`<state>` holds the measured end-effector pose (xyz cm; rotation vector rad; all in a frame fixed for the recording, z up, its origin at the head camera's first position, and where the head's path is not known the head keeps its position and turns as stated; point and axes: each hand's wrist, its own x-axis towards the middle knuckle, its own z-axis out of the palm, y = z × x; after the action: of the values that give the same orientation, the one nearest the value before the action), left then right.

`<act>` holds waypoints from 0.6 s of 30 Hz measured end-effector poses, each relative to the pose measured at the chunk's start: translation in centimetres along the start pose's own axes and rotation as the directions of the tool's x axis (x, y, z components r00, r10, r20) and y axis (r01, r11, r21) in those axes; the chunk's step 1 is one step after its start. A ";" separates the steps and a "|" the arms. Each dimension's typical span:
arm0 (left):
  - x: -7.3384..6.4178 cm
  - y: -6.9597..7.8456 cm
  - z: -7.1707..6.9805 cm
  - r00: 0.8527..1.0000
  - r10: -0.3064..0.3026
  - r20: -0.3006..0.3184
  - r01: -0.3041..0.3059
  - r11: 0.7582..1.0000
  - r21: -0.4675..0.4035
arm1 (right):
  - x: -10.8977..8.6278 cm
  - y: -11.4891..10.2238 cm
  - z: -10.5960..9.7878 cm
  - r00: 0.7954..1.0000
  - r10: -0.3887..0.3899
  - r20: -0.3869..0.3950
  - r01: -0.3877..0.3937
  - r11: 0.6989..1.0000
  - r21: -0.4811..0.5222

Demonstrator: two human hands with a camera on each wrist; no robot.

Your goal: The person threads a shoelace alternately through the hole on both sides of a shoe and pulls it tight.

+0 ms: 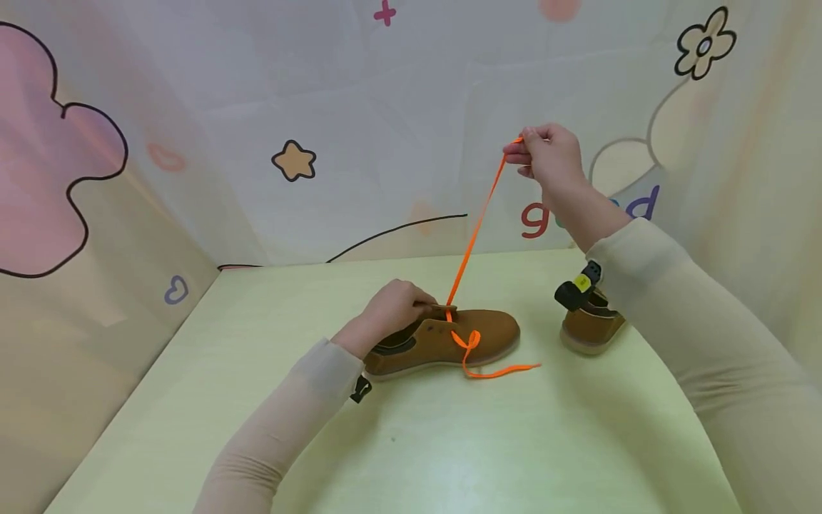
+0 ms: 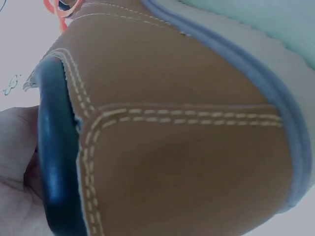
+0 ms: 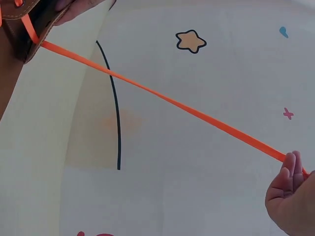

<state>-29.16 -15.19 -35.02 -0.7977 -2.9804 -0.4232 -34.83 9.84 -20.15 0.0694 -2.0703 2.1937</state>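
The shoe (image 1: pixel 430 350) is brown, its lace (image 1: pixel 474 235) bright orange.

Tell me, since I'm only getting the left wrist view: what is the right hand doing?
Observer: The right hand pinches the orange lace and holds it raised in a taut line above the brown shoe.
Operator: Where does the rest of it go?
Observer: A loose end lies on the table beside that shoe.
Operator: Anything else nearby that I'm missing?
Observer: Yes, a second brown shoe, partly hidden by the right sleeve.
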 end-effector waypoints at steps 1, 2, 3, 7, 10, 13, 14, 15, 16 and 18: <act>-0.1 0.0 0.0 1.000 0.001 0.002 -0.001 1.000 -0.010 | -0.1 0.2 -0.4 1.000 -0.009 -0.012 0.009 1.000 0.002; -0.3 0.0 0.0 1.000 -0.001 0.002 0.001 1.000 -0.021 | -0.3 0.4 -0.7 1.000 -0.020 -0.020 0.020 1.000 -0.011; -0.5 0.1 0.0 1.000 -0.005 -0.001 0.005 0.999 -0.032 | -0.4 0.6 -1.1 0.999 -0.028 -0.024 0.027 0.999 -0.029; -2.0 0.3 -0.1 0.999 -0.024 -0.025 0.022 0.996 -0.089 | -1.5 2.0 -2.5 0.999 -0.050 0.017 0.052 0.989 -0.136; -3.2 0.5 -0.5 0.998 -0.031 -0.048 0.025 0.992 -0.123 | -2.3 2.6 -3.4 0.994 -0.051 0.095 0.063 0.990 -0.125; -3.7 0.6 -0.7 0.998 -0.029 -0.056 0.021 0.991 -0.131 | -3.0 2.7 -4.0 0.985 -0.046 0.169 0.066 0.991 -0.118; -3.8 0.5 -0.7 0.998 -0.030 -0.054 0.023 0.991 -0.134 | -3.2 2.7 -4.1 0.982 -0.046 0.185 0.070 0.990 -0.123; -3.8 0.5 -0.7 0.998 -0.030 -0.053 0.023 0.991 -0.133 | -3.4 2.7 -4.1 0.979 -0.047 0.199 0.074 0.989 -0.128; -3.8 0.5 -0.7 0.998 -0.029 -0.051 0.021 0.991 -0.135 | -3.6 2.6 -4.1 0.977 -0.048 0.210 0.077 0.988 -0.133; -3.8 0.5 -0.6 0.998 -0.036 -0.041 0.030 0.988 -0.150 | -4.0 2.6 -3.9 0.974 -0.045 0.220 0.080 0.985 -0.152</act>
<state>-25.64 -16.76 -34.69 -0.7397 -2.9524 -0.6633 -30.97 13.40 -23.41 0.3687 -2.3151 2.0554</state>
